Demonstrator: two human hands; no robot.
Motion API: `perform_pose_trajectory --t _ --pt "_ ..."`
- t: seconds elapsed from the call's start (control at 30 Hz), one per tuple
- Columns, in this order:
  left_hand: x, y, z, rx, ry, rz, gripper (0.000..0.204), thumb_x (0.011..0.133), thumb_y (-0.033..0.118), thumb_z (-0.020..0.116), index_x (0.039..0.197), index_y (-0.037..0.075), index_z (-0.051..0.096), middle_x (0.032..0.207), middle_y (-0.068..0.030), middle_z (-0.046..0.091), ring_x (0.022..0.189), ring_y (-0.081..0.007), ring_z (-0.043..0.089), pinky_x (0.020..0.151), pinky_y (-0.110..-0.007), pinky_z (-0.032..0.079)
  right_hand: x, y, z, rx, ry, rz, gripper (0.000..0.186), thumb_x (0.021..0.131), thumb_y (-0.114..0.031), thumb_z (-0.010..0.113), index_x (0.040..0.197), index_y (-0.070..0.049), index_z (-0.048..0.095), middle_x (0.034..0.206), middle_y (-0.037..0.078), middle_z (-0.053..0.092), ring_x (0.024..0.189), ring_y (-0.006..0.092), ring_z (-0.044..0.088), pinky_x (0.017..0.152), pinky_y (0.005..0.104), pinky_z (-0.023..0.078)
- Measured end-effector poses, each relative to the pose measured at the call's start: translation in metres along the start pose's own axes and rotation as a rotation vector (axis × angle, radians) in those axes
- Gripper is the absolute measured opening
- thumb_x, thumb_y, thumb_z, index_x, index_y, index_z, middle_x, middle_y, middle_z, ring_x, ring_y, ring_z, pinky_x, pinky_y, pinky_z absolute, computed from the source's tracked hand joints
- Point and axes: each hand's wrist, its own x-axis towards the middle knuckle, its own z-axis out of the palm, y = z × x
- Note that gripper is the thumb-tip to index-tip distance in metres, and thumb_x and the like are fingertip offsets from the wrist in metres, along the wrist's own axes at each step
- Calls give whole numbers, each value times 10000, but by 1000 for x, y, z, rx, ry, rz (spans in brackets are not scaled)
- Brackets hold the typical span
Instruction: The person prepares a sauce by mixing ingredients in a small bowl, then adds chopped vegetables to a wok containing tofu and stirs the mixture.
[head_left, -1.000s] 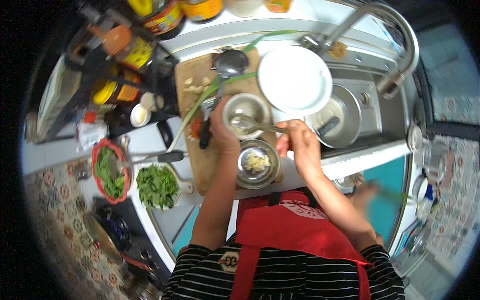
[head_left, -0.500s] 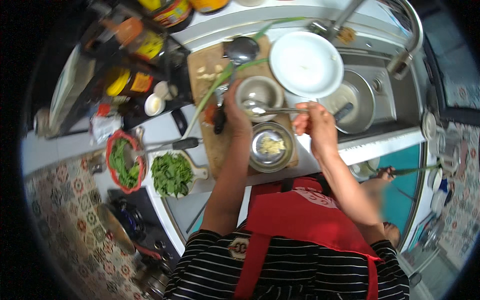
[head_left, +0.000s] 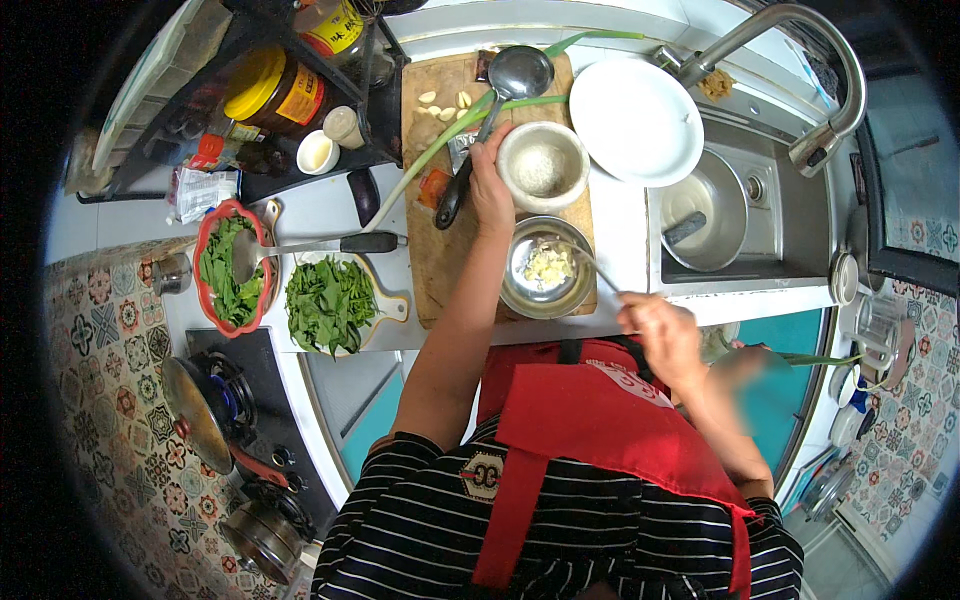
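My left hand (head_left: 490, 190) grips the side of a small thick-walled pale bowl (head_left: 543, 152) with whitish residue inside, beside a black-handled ladle (head_left: 522, 72). My right hand (head_left: 660, 335) is closed, slightly blurred, on a metal spoon (head_left: 598, 268) that reaches into a steel bowl (head_left: 520, 292) of minced garlic (head_left: 548, 262). Both bowls are at the wooden cutting board (head_left: 440, 300), where garlic cloves (head_left: 445, 108) and long scallions (head_left: 415, 170) lie.
A white plate (head_left: 636, 122) adjoins the sink (head_left: 770, 240), which holds a steel pot (head_left: 720, 230) under a faucet (head_left: 820, 140). Chopped greens (head_left: 325, 300), a red-rimmed bowl (head_left: 215, 305), a seasoning rack (head_left: 370, 90) and a pan on the stove (head_left: 185, 400) are left. Another person's hand (head_left: 740, 365) is lower right.
My right hand has moved downward with the spoon, out of the small bowl and into the steel bowl. My left hand still grips the small bowl. The view has shifted.
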Motion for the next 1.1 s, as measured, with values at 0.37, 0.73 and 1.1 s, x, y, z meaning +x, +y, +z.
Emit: perform_pose_trajectory --t 0.37,0.73,1.1 --pt "-92 100 83 632 -571 225 310 892 106 381 1107 18 586 1085 -114 602 1023 -206 557 878 -339 450 -31 43 30 -365 -50 -318 257 788 -87 545 1041 -47 556 875 89 621 820 238 622 718 334 511" --pt "-116 76 182 430 -1290 -83 255 880 105 519 1120 50 588 945 -77 649 863 -166 615 783 -291 484 -33 50 34 -258 148 -346 228 769 -64 542 985 -6 583 881 126 621 820 272 620 720 367 511" --pt "-75 130 -29 869 -301 -113 216 890 90 523 1081 -4 560 909 -72 633 839 -110 606 718 -247 480 -31 29 14 -276 126 -292 207 783 -33 639 987 -23 611 776 93 607 643 236 593 571 333 485"
